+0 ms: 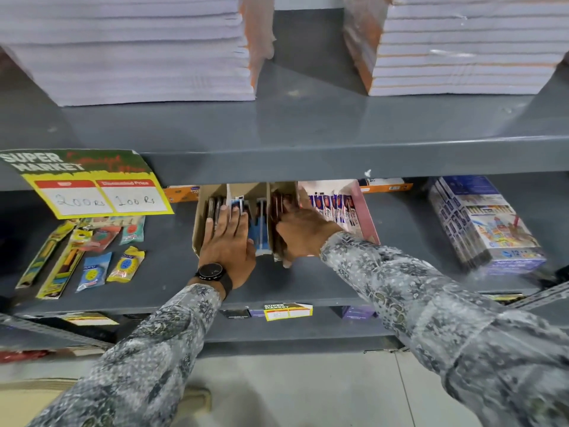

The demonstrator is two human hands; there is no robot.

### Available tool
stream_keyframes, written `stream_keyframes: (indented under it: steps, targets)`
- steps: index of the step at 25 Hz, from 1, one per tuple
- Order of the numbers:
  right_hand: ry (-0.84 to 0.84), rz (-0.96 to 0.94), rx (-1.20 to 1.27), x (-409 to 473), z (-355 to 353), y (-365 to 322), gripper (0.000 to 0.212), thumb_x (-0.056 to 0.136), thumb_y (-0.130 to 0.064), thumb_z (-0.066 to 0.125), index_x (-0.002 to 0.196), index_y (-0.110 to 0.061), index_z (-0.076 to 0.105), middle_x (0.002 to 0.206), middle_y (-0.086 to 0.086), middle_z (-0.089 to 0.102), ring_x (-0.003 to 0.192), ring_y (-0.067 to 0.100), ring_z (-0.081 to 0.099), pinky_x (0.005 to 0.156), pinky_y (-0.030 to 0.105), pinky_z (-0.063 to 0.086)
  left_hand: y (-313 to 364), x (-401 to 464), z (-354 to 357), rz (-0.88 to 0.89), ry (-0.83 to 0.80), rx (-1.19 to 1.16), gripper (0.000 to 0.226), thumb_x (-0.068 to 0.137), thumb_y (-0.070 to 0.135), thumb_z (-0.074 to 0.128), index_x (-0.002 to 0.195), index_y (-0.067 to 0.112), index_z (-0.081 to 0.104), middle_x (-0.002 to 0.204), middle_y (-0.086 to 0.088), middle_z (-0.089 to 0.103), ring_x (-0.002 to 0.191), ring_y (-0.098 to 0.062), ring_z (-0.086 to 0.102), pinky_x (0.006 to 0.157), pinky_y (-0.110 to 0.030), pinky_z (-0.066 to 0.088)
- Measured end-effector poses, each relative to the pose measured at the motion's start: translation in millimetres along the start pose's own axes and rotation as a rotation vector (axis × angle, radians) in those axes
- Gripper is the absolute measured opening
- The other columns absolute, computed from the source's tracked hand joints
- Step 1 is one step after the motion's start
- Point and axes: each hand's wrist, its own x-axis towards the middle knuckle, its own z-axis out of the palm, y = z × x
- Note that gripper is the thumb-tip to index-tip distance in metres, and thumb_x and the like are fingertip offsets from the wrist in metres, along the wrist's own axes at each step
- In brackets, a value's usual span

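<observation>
Step in hand: squaring up stock on the middle shelf (400,272), which is grey painted metal, smooth w/ a slight sheen.

Cardboard box (200,217) sits mid-shelf. Plain brown, matte, w/ dividers; front edge looks worn. It holds pens (261,224) in slim glossy packs stood on edge: dark ones L, blue centre, dark red R.

L hand (229,241): spread flat, fingers straight, pressing on packs in the L compartments. Watch (212,272) on wrist, round black face.

R hand (303,231): clasps the box's R wall, thumb at front corner, fingers down the gap betw. it and the pink box (368,211). Can't tell if the two boxes touch.

Judgement: box is being aligned/shifted, not yet done. Next move prob. needs both hands moving together in a low, even push. The thin card walls would flex and loose packs could tip.
</observation>
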Motion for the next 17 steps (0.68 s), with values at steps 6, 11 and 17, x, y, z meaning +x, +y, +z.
stream_keyframes:
  steps: [6,11,17]
  targets:
    - [0.070,0.086,-0.159,-1.4,8.6,-13.2,0.087,0.084,-0.072,0.061,0.146,-0.012,0.053,0.146,0.009,0.061,0.145,0.032,0.045,0.122,0.068,0.000,-8.1,-6.6,2.1,0.052,0.021,-0.047,0.067,0.099,0.031,0.031,0.158,0.012,0.006,0.168,-0.005,-0.001,0.154,-0.020,-0.011,0.126,-0.044,-0.001]
    - [-0.051,0.071,-0.158,-6.2,0.1,-14.1,0.071,0.093,-0.063,0.056,0.144,-0.014,0.057,0.151,0.010,0.056,0.150,0.036,0.037,0.122,0.069,-0.002,-11.3,-8.4,2.4,0.056,-0.018,-0.065,0.075,0.094,0.028,0.039,0.158,0.013,0.002,0.168,-0.005,-0.005,0.154,-0.020,-0.013,0.126,-0.044,-0.002]
    - [0.399,0.092,0.266,-0.5,-18.6,-33.3,0.060,0.078,-0.009,0.063,0.137,-0.004,0.058,0.135,0.016,0.066,0.130,0.038,0.057,0.118,0.053,0.037,-43.6,-17.7,-10.6,-0.055,0.062,-0.007,0.071,0.090,0.035,0.028,0.157,0.014,0.015,0.168,-0.006,0.010,0.155,-0.023,0.000,0.125,-0.051,0.001]
